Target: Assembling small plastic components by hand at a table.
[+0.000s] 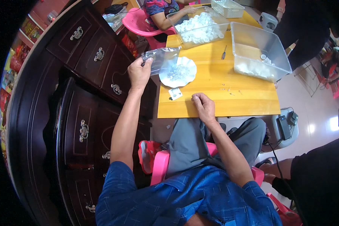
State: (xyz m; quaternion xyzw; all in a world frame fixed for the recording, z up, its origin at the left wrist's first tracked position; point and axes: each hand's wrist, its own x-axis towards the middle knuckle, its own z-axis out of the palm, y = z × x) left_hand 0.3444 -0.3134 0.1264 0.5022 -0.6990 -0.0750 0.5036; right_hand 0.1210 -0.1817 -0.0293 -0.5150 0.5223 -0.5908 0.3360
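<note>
My left hand (139,73) is closed on the gathered end of a clear plastic bag (162,59), which hangs over the rim of a white scalloped plate (190,67). Small silvery pieces (178,72) lie heaped in that plate. At the near edge of the table my right hand (204,106) rests with its fingers curled in; whatever they may hold is hidden. A small white printed card (175,93) lies between the plate and the edge, with a small dark object at its corner. Several tiny parts (229,90) are scattered to the right of my right hand.
On the wooden table (211,71) stand a clear bin (201,28) full of white plastic pieces and another clear bin (258,47) holding fewer. A screwdriver (224,52) lies between. Across sits a person (164,17) reaching into the first bin. Dark drawers (98,75) flank my left.
</note>
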